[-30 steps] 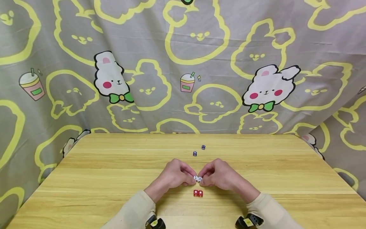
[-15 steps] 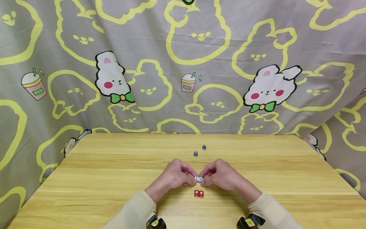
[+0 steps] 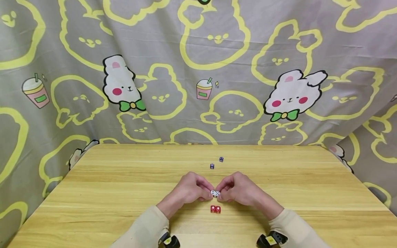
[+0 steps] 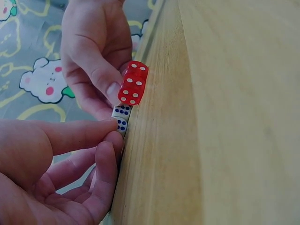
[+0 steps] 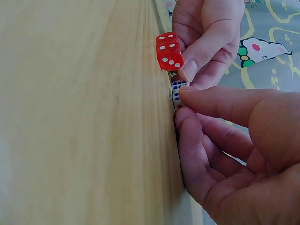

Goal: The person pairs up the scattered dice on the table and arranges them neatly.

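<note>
In the head view, two white dice with dark pips stand side by side at the middle of the table. My left hand (image 3: 193, 187) pinches the left white die (image 3: 213, 193) between thumb and fingers. The right white die (image 3: 217, 194) is pinched the same way by my right hand (image 3: 238, 188). Fingertips hide the outer sides of both. Nearer to me, a red die (image 3: 213, 209) and another red die (image 3: 218, 209) sit against each other. Both wrist views show the red dice (image 4: 133, 82) close up, with the white dice partly covered by fingers.
Beyond the hands lie a dark blue die (image 3: 212, 166) and, farther back to the right, a second dark blue die (image 3: 221, 159), apart from each other. The wooden table (image 3: 108, 193) ends at a patterned grey curtain (image 3: 173, 41).
Both hands keep their places and their pinch on the white dice. The white dice look slightly more squarely lined up than a second ago. The red and blue dice stay put.
</note>
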